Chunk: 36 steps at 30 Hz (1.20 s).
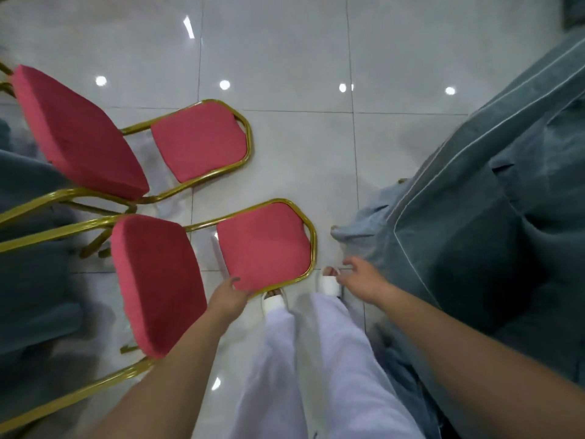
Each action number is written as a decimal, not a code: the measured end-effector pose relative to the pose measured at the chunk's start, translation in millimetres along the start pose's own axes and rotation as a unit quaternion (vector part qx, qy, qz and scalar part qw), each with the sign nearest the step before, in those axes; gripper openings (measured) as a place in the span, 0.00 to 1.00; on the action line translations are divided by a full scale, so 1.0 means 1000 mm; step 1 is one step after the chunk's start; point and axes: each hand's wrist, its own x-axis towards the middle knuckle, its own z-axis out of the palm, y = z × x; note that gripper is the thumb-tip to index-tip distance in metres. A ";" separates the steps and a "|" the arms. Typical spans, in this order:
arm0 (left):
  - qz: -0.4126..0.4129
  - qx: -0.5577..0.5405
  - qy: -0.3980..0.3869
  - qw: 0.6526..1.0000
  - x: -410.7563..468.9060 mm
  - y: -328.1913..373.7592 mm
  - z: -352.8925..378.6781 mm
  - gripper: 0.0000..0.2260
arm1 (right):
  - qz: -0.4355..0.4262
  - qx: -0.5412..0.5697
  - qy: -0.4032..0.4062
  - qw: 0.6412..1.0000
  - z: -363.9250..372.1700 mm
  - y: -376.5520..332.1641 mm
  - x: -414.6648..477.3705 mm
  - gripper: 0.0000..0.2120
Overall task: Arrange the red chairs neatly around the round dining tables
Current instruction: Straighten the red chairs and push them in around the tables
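Observation:
Two red chairs with gold metal frames stand on the white tiled floor, seen from above. The nearer chair [262,245] has its red backrest pointing toward me, and my left hand [229,297] grips the lower edge of that backrest. Its seat [155,280] lies to the left. The farther chair [199,147] stands just beyond it, side by side. My right hand [364,280] hovers with fingers spread, holding nothing, right of the near chair beside a grey-blue cloth.
A grey-blue tablecloth [493,217] drapes down at the right, reaching the floor. More grey-blue cloth [28,255] sits at the left edge behind the chair legs. My white trousers and white shoes [275,301] are below the near chair. Open tiled floor [285,58] lies ahead.

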 end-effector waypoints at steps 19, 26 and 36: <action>0.091 0.326 0.069 0.938 0.522 0.080 0.106 0.29 | 0.271 0.249 0.102 0.924 0.177 0.070 0.496 0.25; 0.085 0.459 -0.107 0.878 0.632 0.101 0.113 0.27 | 0.329 0.297 0.205 0.873 0.227 0.104 0.590 0.24; 0.135 0.386 -0.020 0.912 0.564 0.095 0.094 0.31 | 0.300 0.190 0.147 0.923 0.182 0.093 0.536 0.22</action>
